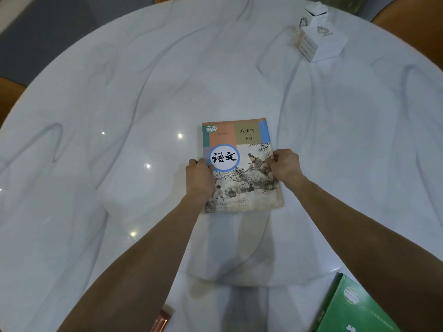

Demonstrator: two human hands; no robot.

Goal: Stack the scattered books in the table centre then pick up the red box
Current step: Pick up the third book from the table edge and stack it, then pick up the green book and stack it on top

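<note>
A textbook [242, 144] with an orange, blue and painted cover lies flat in the middle of the round table [119, 116]. My left hand [200, 179] grips its left edge and my right hand [285, 167] grips its right edge, thumbs on the cover. A green book [352, 310] lies at the near right table edge, partly under my right forearm. A corner of the red box [161, 322] shows at the bottom edge beside my left forearm; the rest is hidden.
A white tissue box [318, 41] with a smaller white box behind it stands at the far right of the table. Orange chairs [407, 17] ring the table beyond its edge. The marbled top reflects ceiling lights.
</note>
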